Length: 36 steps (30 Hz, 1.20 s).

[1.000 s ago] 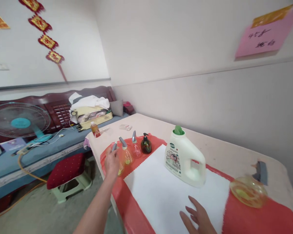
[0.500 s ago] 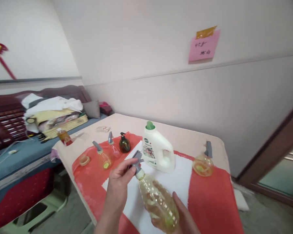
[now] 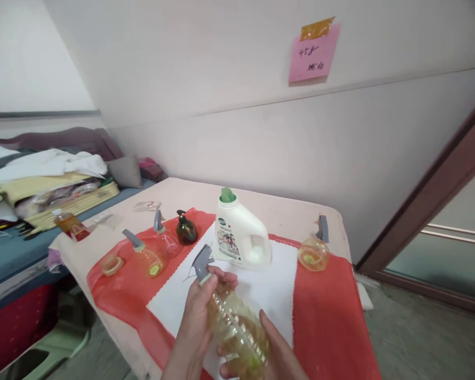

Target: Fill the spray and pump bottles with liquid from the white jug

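A clear yellowish spray bottle (image 3: 237, 322) with a grey trigger head leans tilted between my hands, above the white sheet (image 3: 281, 269). My left hand (image 3: 200, 309) is wrapped round its neck, just below the trigger. Around the lower body, my right hand (image 3: 275, 343) grips the bottle, its fingers showing through the plastic. Beyond them stands a large white detergent jug (image 3: 237, 232) with a green, open-looking top. To the left are an orange-tinted spray bottle (image 3: 148, 258), a pink-tinted spray bottle (image 3: 167, 240) and a dark pump bottle (image 3: 187, 229).
Another round spray bottle (image 3: 314, 253) stands at the right on the red cloth (image 3: 332, 306). A small round container (image 3: 113, 265) lies at the left, with a drink bottle (image 3: 70, 224) beyond it. A pink note (image 3: 314, 55) is taped to the wall. A stool (image 3: 59, 343) stands lower left.
My left hand has slid from the trigger head down to the bottle's neck. The bottle has shifted slightly left and lower in view. The camera has turned a little to the right.
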Motion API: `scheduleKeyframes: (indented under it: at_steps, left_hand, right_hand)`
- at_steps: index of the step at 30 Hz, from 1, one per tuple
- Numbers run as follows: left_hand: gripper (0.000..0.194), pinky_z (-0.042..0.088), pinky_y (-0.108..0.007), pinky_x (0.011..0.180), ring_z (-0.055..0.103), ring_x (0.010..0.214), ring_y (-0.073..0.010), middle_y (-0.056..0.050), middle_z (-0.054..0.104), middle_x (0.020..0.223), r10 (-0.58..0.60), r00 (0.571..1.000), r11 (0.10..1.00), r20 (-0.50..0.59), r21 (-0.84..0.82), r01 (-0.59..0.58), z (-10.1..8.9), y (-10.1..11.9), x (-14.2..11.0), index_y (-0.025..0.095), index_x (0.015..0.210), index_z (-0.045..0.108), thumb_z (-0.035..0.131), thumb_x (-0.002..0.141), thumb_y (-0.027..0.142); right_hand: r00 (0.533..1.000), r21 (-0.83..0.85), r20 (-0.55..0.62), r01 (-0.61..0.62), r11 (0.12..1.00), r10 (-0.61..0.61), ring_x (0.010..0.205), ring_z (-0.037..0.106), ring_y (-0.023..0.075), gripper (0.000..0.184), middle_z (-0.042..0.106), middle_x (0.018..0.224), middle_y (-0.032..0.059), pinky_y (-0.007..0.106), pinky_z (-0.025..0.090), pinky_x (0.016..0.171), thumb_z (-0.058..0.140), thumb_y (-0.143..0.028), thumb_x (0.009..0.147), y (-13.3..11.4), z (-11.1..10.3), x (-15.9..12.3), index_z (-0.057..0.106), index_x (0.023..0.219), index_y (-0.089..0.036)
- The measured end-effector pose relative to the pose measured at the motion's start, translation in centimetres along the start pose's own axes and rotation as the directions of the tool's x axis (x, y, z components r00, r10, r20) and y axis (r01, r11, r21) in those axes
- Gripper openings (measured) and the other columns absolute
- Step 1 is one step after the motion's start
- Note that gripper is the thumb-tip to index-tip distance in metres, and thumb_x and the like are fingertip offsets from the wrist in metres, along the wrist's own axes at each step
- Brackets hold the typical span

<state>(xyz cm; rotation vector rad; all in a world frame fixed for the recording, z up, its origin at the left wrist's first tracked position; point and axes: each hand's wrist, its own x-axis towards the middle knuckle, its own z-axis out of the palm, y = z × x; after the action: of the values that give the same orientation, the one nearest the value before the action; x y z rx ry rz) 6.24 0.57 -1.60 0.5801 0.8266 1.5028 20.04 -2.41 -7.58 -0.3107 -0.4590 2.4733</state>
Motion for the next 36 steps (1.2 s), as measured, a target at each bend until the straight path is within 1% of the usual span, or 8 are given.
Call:
scheduleKeyframes:
  at_steps: [7,12,14,17,21,23,28,36]
  left_hand:
    - [0.032,0.050,-0.034,0.071,0.068,0.073,-0.0226,-0.010,0.073,0.076,-0.028,0.991,0.994,-0.128,0.100,0.041,-0.4,0.2,0.3,0.015,0.068,0.062,0.074,0.072,0.045]
    - [0.034,0.051,-0.033,0.073,0.069,0.076,-0.0213,-0.010,0.074,0.080,0.027,0.961,0.993,-0.277,0.122,0.007,-1.2,-0.5,1.1,0.013,0.080,0.068,0.075,0.072,0.045]
    - [0.035,0.051,-0.032,0.073,0.069,0.075,-0.0210,-0.009,0.074,0.080,0.035,0.957,0.995,-0.288,0.101,-0.006,-1.2,-0.5,1.2,0.013,0.082,0.069,0.077,0.070,0.045]
    - [0.034,0.051,-0.032,0.073,0.069,0.074,-0.0207,-0.008,0.074,0.079,0.053,0.961,0.996,-0.271,0.084,-0.031,-1.2,-0.3,1.1,0.014,0.079,0.067,0.078,0.068,0.044]
    - [0.032,0.051,-0.032,0.074,0.069,0.073,-0.0204,-0.008,0.074,0.077,0.077,0.966,0.991,-0.245,0.128,-0.046,-1.4,-0.1,1.0,0.014,0.077,0.065,0.077,0.070,0.044]
    - [0.032,0.051,-0.031,0.073,0.069,0.071,-0.0192,-0.006,0.073,0.073,0.105,0.954,0.986,-0.281,0.151,-0.064,-1.5,0.0,1.2,0.015,0.077,0.065,0.077,0.069,0.044]
    - [0.026,0.052,-0.029,0.073,0.065,0.063,-0.0131,0.001,0.067,0.064,0.199,0.888,0.979,-0.416,0.036,-0.202,-2.0,1.3,2.0,0.017,0.079,0.062,0.077,0.071,0.037]
    - [0.027,0.053,-0.024,0.068,0.061,0.063,-0.0108,0.003,0.061,0.063,0.306,0.623,0.879,-0.720,-0.037,-0.475,-6.1,6.1,2.8,0.019,0.068,0.051,0.062,0.083,0.039]
  right_hand:
    - [0.960,-0.290,-0.196,0.137,0.947,-0.199,0.076,0.068,0.0203,0.062,0.071,0.095,0.0072,0.026,0.047,0.058,0.061,-0.069,0.074,0.6,-0.5,0.1,0.059,0.116,-0.024]
    - [0.622,-0.929,-0.137,0.189,0.318,-0.771,0.122,0.050,0.0315,0.071,0.056,0.128,0.0089,0.046,0.037,0.105,0.082,-0.045,0.060,1.1,-0.4,-0.2,0.054,0.123,-0.028]
    - [0.658,-0.858,-0.232,0.210,0.470,-0.717,0.126,0.048,0.0319,0.069,0.052,0.135,0.0093,0.047,0.040,0.103,0.076,-0.052,0.066,1.2,-0.5,-0.2,0.051,0.127,-0.030]
    - [0.859,-0.403,-0.387,0.170,0.900,-0.335,0.106,0.063,0.0270,0.064,0.058,0.130,0.0109,0.038,0.052,0.077,0.054,-0.069,0.079,0.8,-0.6,0.0,0.048,0.128,-0.029]
    - [0.945,-0.252,-0.284,0.087,0.964,-0.160,0.081,0.066,0.0197,0.059,0.065,0.105,0.0080,0.029,0.048,0.064,0.064,-0.062,0.075,0.1,-0.6,0.4,0.052,0.118,-0.023]
    - [0.904,-0.531,-0.273,0.143,0.835,-0.329,0.083,0.064,0.0204,0.062,0.062,0.103,0.0039,0.032,0.048,0.068,0.078,-0.044,0.062,0.1,-0.5,0.4,0.051,0.114,-0.026]
    - [0.693,-0.993,-0.117,-0.098,0.068,-0.711,0.109,0.056,0.0242,0.083,0.042,0.129,0.0045,0.038,0.049,0.085,0.057,-0.007,0.055,0.9,-1.5,-0.2,0.040,0.131,-0.034]
    - [0.582,-0.959,-0.154,-0.281,-0.021,-0.798,0.119,0.048,0.0309,0.072,0.040,0.134,0.0120,0.044,0.047,0.092,0.051,-0.015,0.060,-1.1,-3.1,-0.7,0.038,0.131,-0.023]
